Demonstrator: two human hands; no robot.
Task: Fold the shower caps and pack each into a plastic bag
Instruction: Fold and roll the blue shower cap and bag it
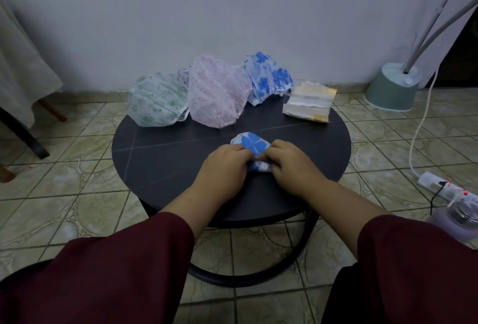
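Folding the blue-flowered shower cap [252,144] on the round table [160,153], left hand [224,162] and right hand [291,162] pinch its near edge; creasing flat and tight should help bagging.

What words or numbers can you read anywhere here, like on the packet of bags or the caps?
None can be read.
Stack of plastic bags: gold and white bands, no letters clear enough to read.
Shower caps at the back, green, pink and blue: flower prints only, no words.
Folded blue cap held by both hands: flower print only.
Power strip: red lights, no legible marks.
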